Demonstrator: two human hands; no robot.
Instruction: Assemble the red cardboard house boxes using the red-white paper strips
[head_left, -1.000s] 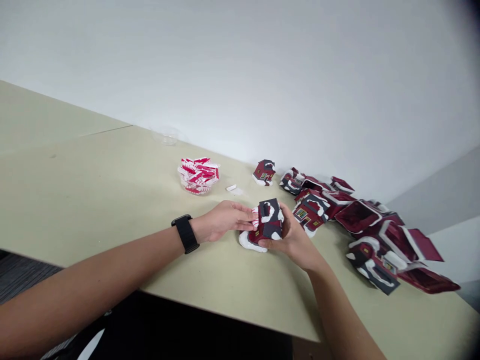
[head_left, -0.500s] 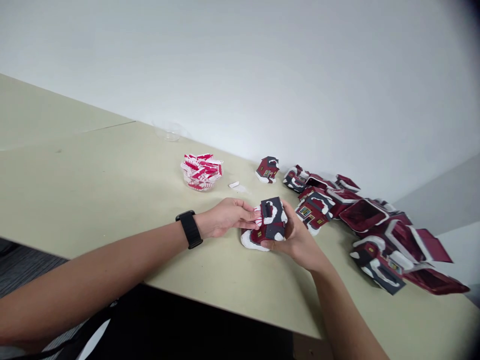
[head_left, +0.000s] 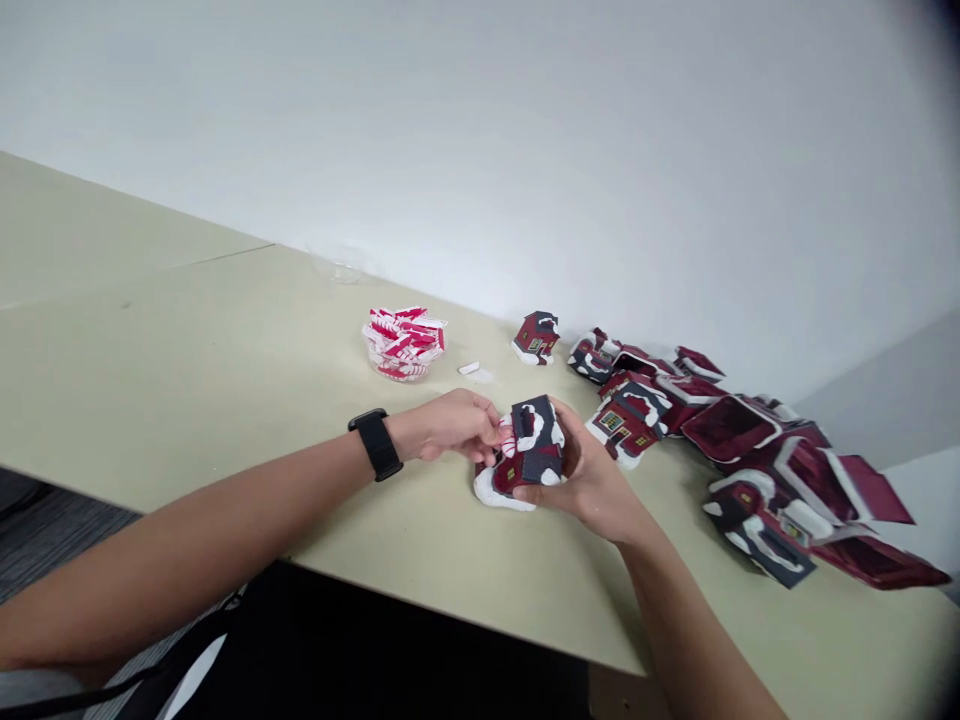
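Note:
My right hand is wrapped round the right side of a small dark red toy house with a grey roof and white snow-like trim. The house is tilted a little above or on the table; I cannot tell which. At its left wall my left hand, with a black watch on the wrist, pinches a small red-and-white striped piece against the house. Fingers partly cover that piece. A clear tub heaped with similar striped pieces stands beyond my left hand.
A white strip lies on the table near the tub. One finished-looking house stands by the wall. Several more house parts are piled at the right. A clear lid-like piece sits at the back.
The toy house, with both hands on it, has shifted slightly left and toward me. The left fingers have curled a bit more around the striped piece. Surrounding things look unmoved.

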